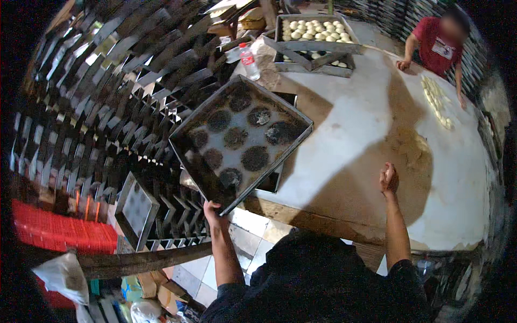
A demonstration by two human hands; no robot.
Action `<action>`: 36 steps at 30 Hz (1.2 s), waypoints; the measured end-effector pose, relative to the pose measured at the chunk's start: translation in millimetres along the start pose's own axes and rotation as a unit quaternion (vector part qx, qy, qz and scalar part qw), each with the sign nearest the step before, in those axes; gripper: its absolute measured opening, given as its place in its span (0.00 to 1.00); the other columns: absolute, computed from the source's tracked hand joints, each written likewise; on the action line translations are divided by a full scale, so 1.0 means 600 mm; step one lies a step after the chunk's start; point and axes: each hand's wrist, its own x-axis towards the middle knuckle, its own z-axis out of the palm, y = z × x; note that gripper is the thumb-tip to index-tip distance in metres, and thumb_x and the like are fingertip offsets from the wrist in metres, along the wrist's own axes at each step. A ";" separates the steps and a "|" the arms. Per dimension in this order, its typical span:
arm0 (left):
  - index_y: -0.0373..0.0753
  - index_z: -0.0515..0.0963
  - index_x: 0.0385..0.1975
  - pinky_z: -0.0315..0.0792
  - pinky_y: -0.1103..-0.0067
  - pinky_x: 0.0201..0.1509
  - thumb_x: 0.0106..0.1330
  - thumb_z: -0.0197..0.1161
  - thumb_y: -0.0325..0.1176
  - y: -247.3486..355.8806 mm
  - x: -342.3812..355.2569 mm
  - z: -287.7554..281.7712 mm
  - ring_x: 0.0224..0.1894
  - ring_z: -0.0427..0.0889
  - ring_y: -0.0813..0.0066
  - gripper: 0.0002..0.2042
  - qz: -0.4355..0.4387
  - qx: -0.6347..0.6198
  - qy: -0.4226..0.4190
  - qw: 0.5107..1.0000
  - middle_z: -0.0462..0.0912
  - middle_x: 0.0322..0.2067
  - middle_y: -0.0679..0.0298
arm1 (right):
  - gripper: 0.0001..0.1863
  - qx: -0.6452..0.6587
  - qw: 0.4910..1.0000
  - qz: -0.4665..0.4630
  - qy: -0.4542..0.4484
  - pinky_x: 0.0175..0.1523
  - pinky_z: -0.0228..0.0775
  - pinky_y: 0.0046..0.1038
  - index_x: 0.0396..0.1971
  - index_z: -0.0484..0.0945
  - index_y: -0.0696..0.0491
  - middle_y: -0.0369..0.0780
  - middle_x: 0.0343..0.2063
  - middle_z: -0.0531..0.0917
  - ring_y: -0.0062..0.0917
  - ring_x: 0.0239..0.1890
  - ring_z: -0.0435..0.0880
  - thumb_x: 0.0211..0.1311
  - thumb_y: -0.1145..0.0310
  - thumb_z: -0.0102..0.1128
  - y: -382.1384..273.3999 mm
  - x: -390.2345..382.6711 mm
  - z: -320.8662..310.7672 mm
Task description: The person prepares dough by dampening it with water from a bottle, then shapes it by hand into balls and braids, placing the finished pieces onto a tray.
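Clutching near corner of baking tray [235, 156] with left hand [213, 210], fingers partly hidden; reaching forward from there, tilted, at table's [350, 116] left side, no clear long axis. Holding right hand [388, 178] loosely half-open, empty, well apart.

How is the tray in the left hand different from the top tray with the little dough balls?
The held tray has dark round spots on its bottom, while the dough tray holds pale dough balls. The held tray is gripped near a corner by the left hand, but the dough tray sits above another tray. Both have four sides and raised rims.
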 end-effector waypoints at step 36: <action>0.36 0.78 0.35 0.73 0.72 0.41 0.60 0.62 0.40 -0.847 -0.433 0.769 0.35 0.79 0.62 0.13 0.021 0.461 -0.598 0.656 0.80 0.31 0.54 | 0.12 -0.031 0.945 0.289 0.153 0.39 0.74 0.30 0.37 0.81 0.56 0.44 0.26 0.81 0.32 0.29 0.80 0.56 0.65 0.60 0.356 0.057 -0.208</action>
